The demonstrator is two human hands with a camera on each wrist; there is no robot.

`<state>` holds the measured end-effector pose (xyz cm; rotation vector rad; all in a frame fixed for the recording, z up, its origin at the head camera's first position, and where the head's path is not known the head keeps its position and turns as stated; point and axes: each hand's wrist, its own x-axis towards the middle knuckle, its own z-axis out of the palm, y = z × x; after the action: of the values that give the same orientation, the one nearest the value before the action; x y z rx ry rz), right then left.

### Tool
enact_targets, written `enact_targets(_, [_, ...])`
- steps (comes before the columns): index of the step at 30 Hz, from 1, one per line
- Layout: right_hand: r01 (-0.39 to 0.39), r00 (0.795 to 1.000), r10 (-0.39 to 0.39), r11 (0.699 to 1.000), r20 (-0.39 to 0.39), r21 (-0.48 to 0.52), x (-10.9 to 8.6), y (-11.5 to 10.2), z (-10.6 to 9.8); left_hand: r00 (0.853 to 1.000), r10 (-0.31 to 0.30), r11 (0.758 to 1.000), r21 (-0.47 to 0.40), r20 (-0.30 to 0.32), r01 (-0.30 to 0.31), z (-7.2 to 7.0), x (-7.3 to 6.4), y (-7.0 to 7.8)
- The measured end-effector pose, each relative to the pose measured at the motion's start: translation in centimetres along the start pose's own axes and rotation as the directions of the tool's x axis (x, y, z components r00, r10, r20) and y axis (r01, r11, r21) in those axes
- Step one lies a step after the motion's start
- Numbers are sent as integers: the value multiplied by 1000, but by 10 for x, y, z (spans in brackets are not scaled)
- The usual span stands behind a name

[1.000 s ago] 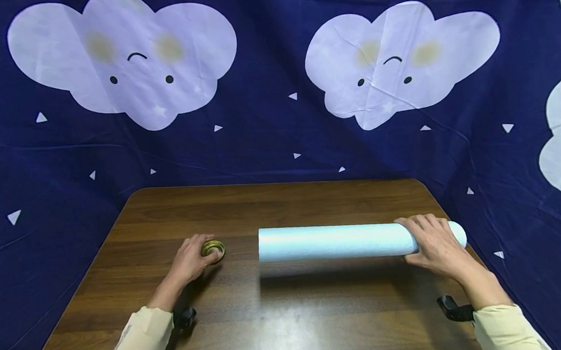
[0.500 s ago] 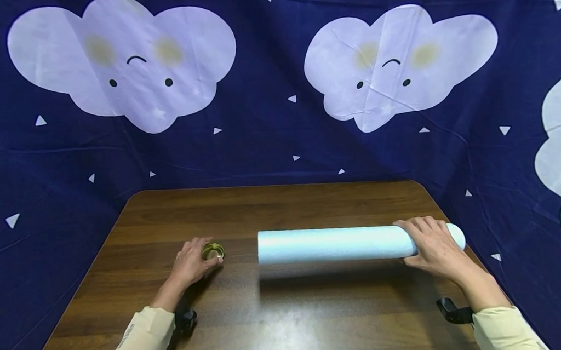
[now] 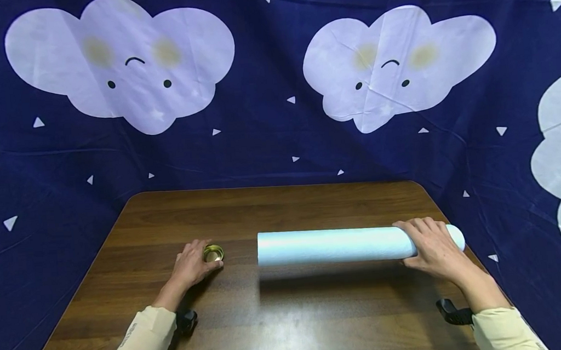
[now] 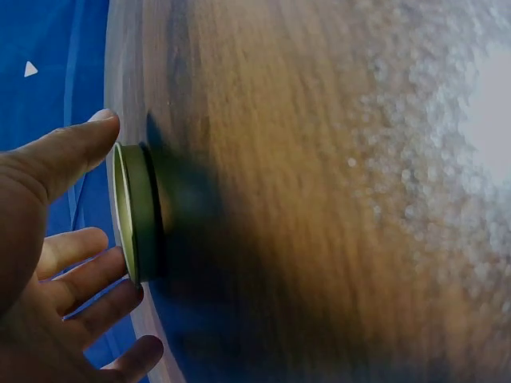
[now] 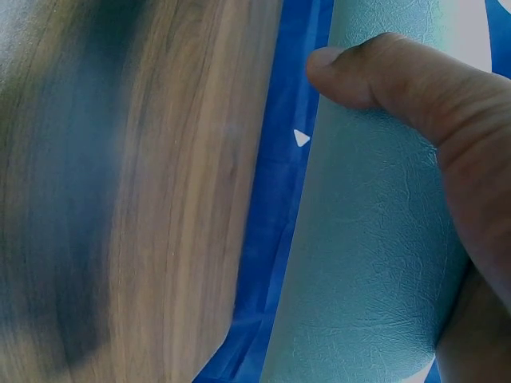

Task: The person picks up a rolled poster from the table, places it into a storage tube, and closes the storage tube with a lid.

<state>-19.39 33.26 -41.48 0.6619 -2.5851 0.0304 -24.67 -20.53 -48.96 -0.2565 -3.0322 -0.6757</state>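
Note:
A shallow, round, gold-coloured lid (image 3: 214,254) lies on the wooden table, hollow side up. My left hand (image 3: 191,263) is around its left side, thumb in front and fingers behind. In the left wrist view a small gap shows between the thumb (image 4: 94,136) and the lid (image 4: 140,211); the fingertips are close by its rim, and whether they touch is unclear. My right hand (image 3: 431,245) grips a long light-blue cylinder (image 3: 330,245) near its right end, thumb across the near side. The cylinder is level, above the table, with its shadow below. Its surface looks finely wrinkled (image 5: 367,239).
The brown table (image 3: 273,208) has rounded far corners. Behind it hangs a dark-blue cloth (image 3: 261,61) printed with pale clouds and triangles. A black strap mount (image 3: 187,322) is on the left wrist and another (image 3: 453,312) on the right.
The lid goes from slightly tilted at my left fingers to flat on the table, and the thumb now stands off it. The right hand and cylinder barely change. The head view shifts slightly.

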Motion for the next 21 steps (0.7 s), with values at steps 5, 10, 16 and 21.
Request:
enact_targets(5, [0, 1000, 0, 1000, 1, 1, 0, 0, -1, 1000, -9, 1000, 11, -2, 9, 2, -1, -1])
enact_targets(10, [1, 1000, -1, 1000, 1, 0, 0, -1, -1, 1000, -19, 1000, 17, -6, 19, 4, -2, -2])
enact_targets(16, [-4, 1000, 4, 1000, 9, 3, 0, -2, -1, 999, -29, 1000, 11, -21, 29, 7, -4, -2])
enact_targets(21, [-6, 1000, 6, 1000, 14, 5, 1, -3, -2, 999, -36, 999, 1, -40, 36, 9, -5, -4])
